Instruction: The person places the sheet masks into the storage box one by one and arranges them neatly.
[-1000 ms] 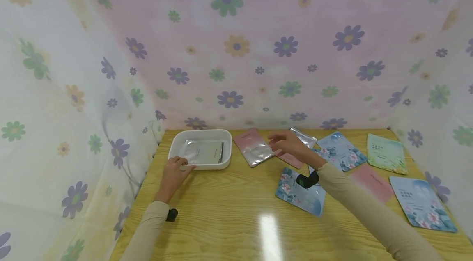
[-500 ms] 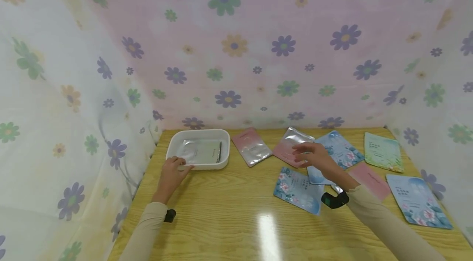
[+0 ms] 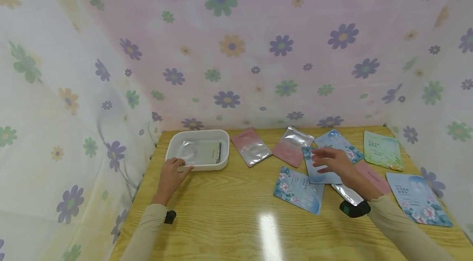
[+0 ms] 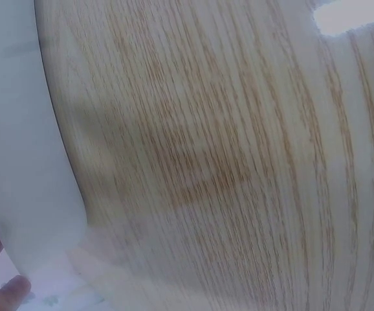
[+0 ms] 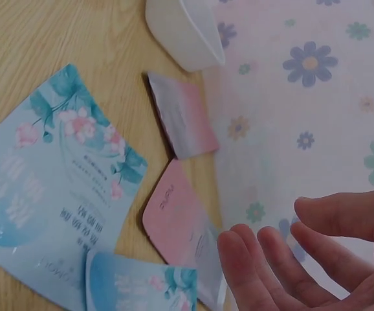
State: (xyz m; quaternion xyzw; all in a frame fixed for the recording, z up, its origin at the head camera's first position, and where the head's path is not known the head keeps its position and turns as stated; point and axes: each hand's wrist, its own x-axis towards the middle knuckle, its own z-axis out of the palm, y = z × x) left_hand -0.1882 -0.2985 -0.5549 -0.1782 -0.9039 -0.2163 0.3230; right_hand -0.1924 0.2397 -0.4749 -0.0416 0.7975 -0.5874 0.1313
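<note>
At the left of the head view, my left hand (image 3: 171,179) grips the near-left rim of a white plastic tub (image 3: 210,167). The left wrist view catches only its fingertips and thumb at the tub's corner. A pale green-grey mask sachet (image 3: 207,152) lies inside the tub. My right hand (image 3: 340,166) holds nothing, its fingers loosely bent and spread above a blue floral face mask packet (image 3: 318,174). In the right wrist view the thumb stands apart from the fingers. Closer to me lies a second blue floral packet (image 3: 298,191), partly under the first.
Two pink-and-silver packets (image 3: 252,147) lie between tub and right hand. Behind and right of that hand are another blue packet (image 3: 338,142), a pink packet (image 3: 374,178), a green packet (image 3: 382,150) and a blue one (image 3: 419,199). A flowered curtain (image 3: 255,47) encloses the table.
My right hand has moved right, from over the pink-and-silver packets to over the blue floral packet, uncovering the pink ones. My left hand stays at the tub.
</note>
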